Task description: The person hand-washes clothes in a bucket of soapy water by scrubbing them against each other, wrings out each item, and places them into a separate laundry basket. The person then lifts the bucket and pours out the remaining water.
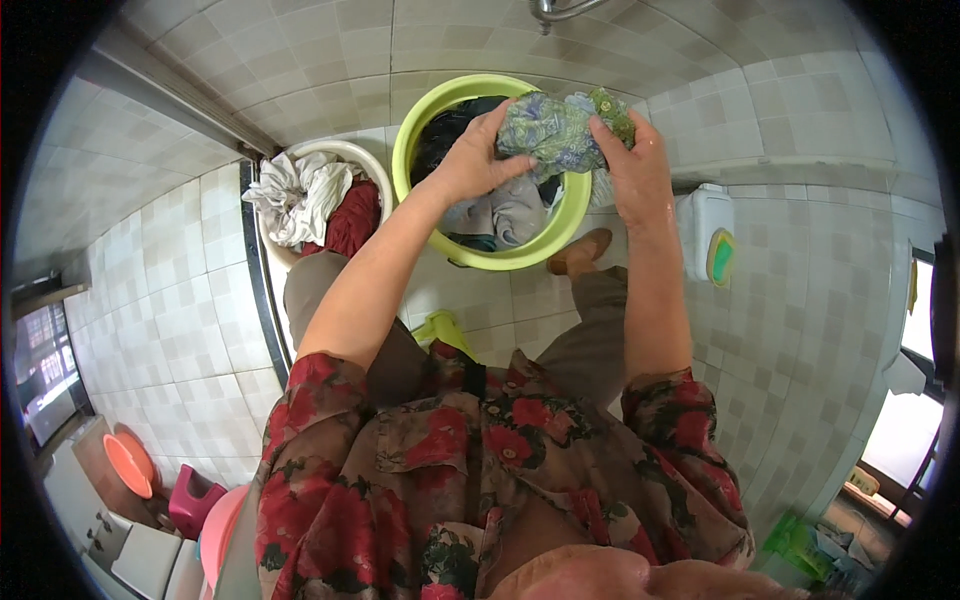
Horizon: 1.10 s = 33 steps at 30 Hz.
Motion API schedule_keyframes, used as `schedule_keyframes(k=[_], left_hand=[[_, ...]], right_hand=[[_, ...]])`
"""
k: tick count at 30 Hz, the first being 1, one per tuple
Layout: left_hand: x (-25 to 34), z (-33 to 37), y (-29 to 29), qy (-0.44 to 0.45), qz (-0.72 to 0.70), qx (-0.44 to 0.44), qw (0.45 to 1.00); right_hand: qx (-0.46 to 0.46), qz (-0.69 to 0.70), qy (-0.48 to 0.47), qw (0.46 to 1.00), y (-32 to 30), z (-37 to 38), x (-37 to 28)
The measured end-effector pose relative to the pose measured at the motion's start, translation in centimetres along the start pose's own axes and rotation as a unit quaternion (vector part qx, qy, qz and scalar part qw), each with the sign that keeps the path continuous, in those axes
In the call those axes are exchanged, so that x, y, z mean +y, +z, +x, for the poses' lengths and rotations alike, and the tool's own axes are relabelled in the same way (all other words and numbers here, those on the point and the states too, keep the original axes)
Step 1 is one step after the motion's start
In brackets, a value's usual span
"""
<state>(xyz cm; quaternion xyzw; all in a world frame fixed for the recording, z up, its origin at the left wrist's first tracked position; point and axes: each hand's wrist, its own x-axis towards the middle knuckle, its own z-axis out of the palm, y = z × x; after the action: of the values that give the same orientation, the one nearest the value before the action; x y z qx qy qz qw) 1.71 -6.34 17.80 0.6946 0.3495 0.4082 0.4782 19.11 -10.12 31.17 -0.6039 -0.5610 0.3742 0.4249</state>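
Both of my hands hold a bunched green and blue patterned cloth [553,132] above the far right part of a lime-green tub [520,258]. My left hand [478,158] is closed on the cloth's left end, thumb on the near side. At the other end my right hand [637,172] grips it, with the thumb pressed on top. Inside the tub lie dark garments [440,138] and a grey garment [515,212]. The held cloth hides part of the tub's far right side.
Left of the tub, a white basin [372,160] holds white cloth [315,200] and dark red cloth [352,218]. A lime-green stool [440,328] stands between my legs. A white container [708,225] with a green and yellow pad is at the right wall. A metal tap [565,12] juts out at the top.
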Motion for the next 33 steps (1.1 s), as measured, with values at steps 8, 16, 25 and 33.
schedule_keyframes(k=[8,16,25,33], left_hand=[[2.2,0.9,2.1,-0.109,-0.228,0.108,0.962],[3.3,0.3,1.0,-0.151,-0.197,0.093,0.964],[4.2,1.3,-0.2,-0.209,-0.395,0.067,0.892],[3.4,1.6,0.7,-0.380,-0.523,0.022,0.763]], right_hand=[[0.053,0.206,0.128,0.969,-1.2,-0.2,7.7],[0.025,0.170,0.089,0.981,1.2,-1.8,8.6],[0.110,0.347,0.145,0.920,1.4,0.9,11.0],[0.129,0.242,0.124,0.954,5.1,-1.2,8.2]])
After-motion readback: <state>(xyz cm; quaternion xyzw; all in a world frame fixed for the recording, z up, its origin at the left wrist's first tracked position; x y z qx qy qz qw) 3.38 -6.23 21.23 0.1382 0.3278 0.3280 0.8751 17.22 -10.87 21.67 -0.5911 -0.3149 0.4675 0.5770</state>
